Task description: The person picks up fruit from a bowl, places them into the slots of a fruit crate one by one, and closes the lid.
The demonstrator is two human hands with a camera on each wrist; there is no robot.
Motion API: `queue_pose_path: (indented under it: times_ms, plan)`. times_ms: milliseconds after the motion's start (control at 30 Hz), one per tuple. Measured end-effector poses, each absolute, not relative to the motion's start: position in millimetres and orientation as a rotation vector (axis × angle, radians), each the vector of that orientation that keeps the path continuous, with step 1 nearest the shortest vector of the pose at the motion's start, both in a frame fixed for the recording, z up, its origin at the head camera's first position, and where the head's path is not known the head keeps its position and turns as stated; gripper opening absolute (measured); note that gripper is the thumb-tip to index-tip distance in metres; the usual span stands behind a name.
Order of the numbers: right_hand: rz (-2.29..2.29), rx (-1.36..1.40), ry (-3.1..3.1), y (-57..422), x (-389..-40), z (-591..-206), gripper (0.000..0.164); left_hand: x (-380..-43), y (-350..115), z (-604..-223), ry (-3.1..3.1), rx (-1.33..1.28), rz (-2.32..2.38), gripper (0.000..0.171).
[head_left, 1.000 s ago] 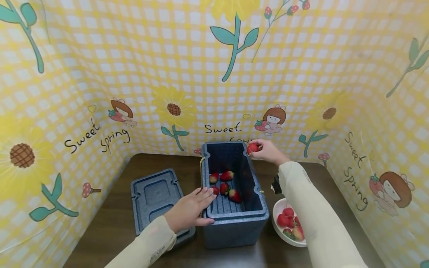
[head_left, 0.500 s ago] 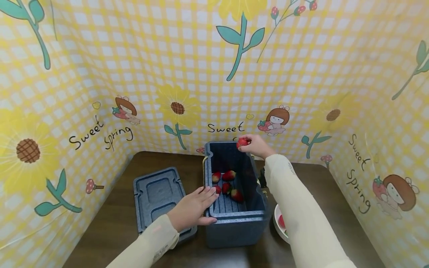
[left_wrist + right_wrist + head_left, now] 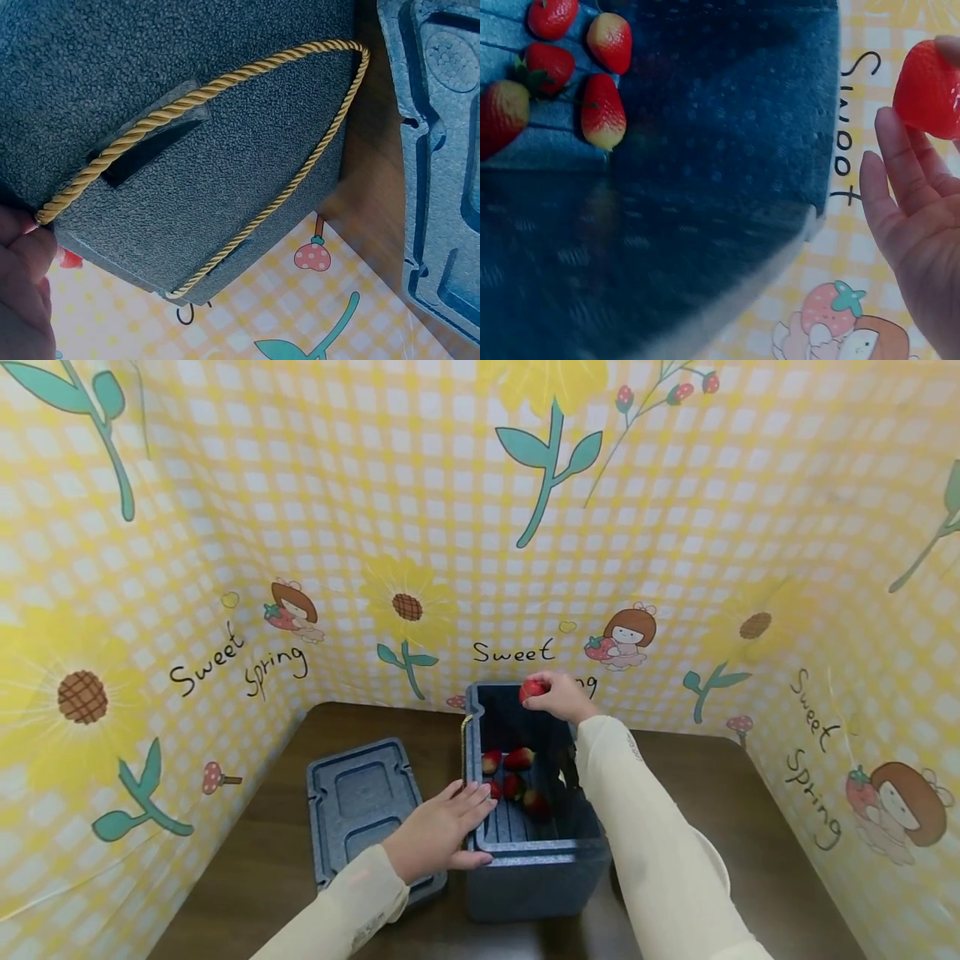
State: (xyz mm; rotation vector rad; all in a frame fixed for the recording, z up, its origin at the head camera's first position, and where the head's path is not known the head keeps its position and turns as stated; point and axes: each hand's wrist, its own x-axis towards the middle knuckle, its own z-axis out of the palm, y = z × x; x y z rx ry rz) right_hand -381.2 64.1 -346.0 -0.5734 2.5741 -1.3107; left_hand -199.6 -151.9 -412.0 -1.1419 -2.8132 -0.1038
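Observation:
Over the far end of a dark blue-grey foam box (image 3: pixel 536 889), my right hand (image 3: pixel 561 697) pinches a red strawberry (image 3: pixel 532 690) between thumb and fingers. The right wrist view shows that strawberry above the fingertips, level with the box's far rim. My left hand (image 3: pixel 441 832) rests on the box's left rim near the front corner, fingers fairly straight across the edge and thumb spread at the front. Several strawberries (image 3: pixel 519 759) lie on the ribbed floor inside, toward the left. A gold twisted rope (image 3: pixel 262 69) runs along the box's left outer side, beside the left hand.
The box's lid (image 3: pixel 375 789) lies on the dark wooden table (image 3: pixel 258 827) to the left. A yellow checked cloth (image 3: pixel 420 460) with flowers and printed words hangs behind and at both sides. The right sleeve (image 3: pixel 645 827) covers the area just right of the box.
The right hand has carried the strawberry left, from the box's right rim to over its far end. The right arm now hides the white bowl of strawberries. The left hand stays at the rim.

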Motion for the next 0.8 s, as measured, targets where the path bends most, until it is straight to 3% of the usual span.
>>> queue_pose_path:
  times_ms: [800]
  plan:
    - [-1.559,-0.470,2.617,32,-376,-387,0.040,-201,-153,-415,-2.766,-1.108,-0.080,0.066]
